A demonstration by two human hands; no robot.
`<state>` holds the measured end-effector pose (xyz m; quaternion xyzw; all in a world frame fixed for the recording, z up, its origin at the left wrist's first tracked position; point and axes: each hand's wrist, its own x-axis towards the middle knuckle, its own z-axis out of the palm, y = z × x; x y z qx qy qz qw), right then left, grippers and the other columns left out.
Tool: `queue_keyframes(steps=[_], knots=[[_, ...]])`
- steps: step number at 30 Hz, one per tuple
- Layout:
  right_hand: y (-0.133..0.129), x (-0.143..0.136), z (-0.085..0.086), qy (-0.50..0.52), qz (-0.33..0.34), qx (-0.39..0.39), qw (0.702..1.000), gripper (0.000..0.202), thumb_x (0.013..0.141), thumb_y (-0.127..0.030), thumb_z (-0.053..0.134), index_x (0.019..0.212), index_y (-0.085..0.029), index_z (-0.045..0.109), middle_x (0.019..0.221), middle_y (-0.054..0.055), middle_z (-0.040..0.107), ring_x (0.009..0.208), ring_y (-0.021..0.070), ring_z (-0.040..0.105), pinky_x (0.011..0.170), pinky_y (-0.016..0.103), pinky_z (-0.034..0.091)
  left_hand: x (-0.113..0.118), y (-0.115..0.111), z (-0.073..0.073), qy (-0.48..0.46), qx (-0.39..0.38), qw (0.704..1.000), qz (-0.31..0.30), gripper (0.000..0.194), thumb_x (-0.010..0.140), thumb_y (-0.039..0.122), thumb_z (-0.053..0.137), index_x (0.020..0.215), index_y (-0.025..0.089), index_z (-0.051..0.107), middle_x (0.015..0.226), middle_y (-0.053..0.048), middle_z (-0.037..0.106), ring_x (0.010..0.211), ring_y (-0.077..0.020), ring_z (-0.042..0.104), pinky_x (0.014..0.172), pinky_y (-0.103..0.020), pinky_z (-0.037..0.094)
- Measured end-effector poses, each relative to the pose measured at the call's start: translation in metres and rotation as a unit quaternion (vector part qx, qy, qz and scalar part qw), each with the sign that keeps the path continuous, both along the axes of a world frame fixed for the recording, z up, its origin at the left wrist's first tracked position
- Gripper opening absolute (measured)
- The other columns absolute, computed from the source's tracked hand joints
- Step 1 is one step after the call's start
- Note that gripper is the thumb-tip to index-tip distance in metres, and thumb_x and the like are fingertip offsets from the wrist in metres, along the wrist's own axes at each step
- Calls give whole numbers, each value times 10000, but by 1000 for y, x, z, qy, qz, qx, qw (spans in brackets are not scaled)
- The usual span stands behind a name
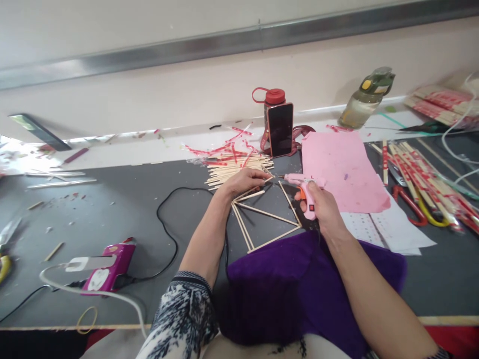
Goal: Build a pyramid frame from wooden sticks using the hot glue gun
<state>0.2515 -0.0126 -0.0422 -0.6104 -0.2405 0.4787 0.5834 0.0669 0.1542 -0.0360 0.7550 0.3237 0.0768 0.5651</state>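
No text can be read: the marks on the white papers (406, 236) and red wrappers (385, 162) are too small.

Along the far edge of the grey desk (127, 209) runs a white ledge (138, 152), its left end glaringly bright; behind rises a pale wall (149, 107), crossed by a metallic strip (149, 47).

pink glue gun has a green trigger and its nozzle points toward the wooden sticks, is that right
Not quite: the trigger is orange, not green, as the head view shows. The pink glue gun does have its nozzle pointing toward the wooden sticks.
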Motion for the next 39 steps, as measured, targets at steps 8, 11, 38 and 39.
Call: queue_keyframes(steps=[8,11,38,39], knots=[[0,0,0,-1,3,13,1000,408,789,-533,560,817,-141,667,565,31,644,358,80,449,301,193,279,0,0,-1,-9,-2,1000,-18,387,760,268,617,1108,123,706,873,-39,692,618,-73,503,586,-182,388],[-1,-1,1,-9,6,3,1000,438,793,-551,546,761,-132,667,494,21,599,339,77,430,301,192,275,0,0,-2,-8,3,1000,-16,377,752,270,622,1091,130,713,948,-44,695,646,-77,515,597,-179,397],[-2,-2,4,-19,28,-27,999,505,814,-586,510,698,-121,669,392,-13,495,294,65,377,298,188,268,0,0,-3,-15,3,1000,-11,365,752,248,614,1083,131,717,774,-18,663,587,-70,481,567,-185,377],[-2,-2,4,-19,28,-25,999,501,813,-584,513,690,-122,663,392,-12,494,294,65,375,296,188,265,0,0,-2,-15,4,1000,-14,365,753,247,612,1084,133,717,784,-19,667,593,-71,485,571,-186,379]])
